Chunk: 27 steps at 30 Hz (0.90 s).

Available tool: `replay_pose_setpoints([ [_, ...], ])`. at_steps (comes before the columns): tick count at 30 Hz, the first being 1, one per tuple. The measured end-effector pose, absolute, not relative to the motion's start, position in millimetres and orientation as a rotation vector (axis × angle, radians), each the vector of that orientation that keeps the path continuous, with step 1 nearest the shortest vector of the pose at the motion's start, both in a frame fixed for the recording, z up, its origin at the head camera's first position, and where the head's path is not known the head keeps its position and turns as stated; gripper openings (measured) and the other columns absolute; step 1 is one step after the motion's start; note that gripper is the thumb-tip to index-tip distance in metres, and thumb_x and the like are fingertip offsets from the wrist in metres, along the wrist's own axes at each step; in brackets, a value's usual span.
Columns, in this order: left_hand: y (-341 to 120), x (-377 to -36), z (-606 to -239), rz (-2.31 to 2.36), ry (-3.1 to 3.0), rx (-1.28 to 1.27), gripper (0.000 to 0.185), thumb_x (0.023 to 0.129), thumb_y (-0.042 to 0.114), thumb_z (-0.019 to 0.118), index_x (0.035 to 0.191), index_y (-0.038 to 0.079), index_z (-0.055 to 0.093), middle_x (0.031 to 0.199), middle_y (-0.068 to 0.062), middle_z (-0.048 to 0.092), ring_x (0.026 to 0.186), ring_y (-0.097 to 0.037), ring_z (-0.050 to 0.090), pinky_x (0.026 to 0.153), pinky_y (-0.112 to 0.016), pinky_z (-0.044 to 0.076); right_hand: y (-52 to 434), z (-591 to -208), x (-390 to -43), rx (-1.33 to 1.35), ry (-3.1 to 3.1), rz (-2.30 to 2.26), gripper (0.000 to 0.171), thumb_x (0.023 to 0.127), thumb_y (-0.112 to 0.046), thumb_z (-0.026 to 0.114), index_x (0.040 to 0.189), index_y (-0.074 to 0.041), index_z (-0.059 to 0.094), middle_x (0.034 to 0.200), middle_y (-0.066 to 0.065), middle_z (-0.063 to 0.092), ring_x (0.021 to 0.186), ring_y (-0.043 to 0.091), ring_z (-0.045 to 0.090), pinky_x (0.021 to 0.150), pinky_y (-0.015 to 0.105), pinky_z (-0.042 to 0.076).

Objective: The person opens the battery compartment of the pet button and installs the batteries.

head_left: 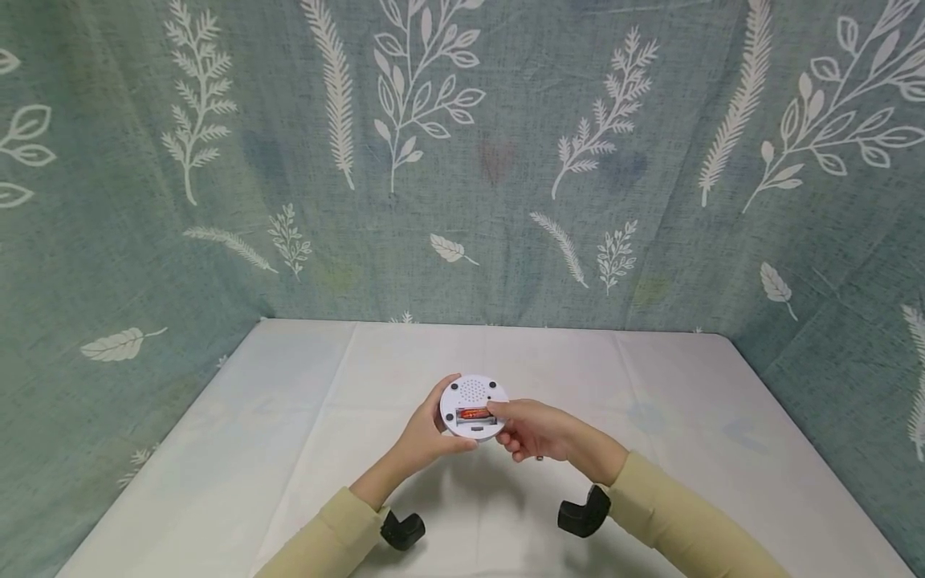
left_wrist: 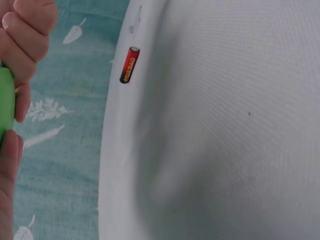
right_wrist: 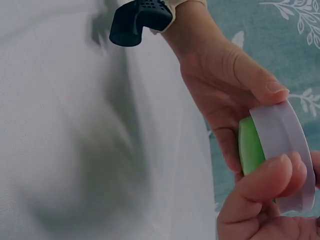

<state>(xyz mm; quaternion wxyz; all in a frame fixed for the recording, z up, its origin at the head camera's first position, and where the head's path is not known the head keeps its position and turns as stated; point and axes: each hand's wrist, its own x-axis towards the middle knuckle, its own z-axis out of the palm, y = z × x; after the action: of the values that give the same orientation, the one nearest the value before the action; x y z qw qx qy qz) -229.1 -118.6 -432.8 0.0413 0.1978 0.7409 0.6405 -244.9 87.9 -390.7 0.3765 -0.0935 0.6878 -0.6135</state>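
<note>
Leaf-print curtain [head_left: 462, 160], white table [head_left: 289, 449], loose battery [left_wrist: 129, 65]

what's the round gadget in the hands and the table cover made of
Round gadget: likely hard plastic, smooth matte white shell with moulded speaker holes, green face in the right wrist view. Table cover: looks like white woven cloth, with creases and fine weave visible.

Looks like a makeshift recording booth rather than a lived-in room: a table [head_left: 289, 449] draped in plain white cloth, closed in on three sides by a teal fabric backdrop [head_left: 506, 160] printed with white leaves and ferns. No furniture, walls or windows visible beyond the hanging cloth.
</note>
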Motion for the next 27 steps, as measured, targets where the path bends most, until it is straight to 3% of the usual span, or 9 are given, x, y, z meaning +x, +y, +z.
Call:
replay_pose_setpoints([
  [27,-114.9,-229.0,-433.0,1.974,2.269,0.551,0.096,0.067,0.002,0.078,0.143,0.005,0.02,0.136,-0.016,0.039,0.115,-0.024,0.045,0.087,-0.016,0.044,82.4,-391.1,-244.3,-0.204,1.913,-1.521,0.031,0.09,-0.037,0.052,0.092,-0.006,0.053,0.058,-0.001,0.037,0.05,0.012,0.032,0.045,0.022,0.025],
])
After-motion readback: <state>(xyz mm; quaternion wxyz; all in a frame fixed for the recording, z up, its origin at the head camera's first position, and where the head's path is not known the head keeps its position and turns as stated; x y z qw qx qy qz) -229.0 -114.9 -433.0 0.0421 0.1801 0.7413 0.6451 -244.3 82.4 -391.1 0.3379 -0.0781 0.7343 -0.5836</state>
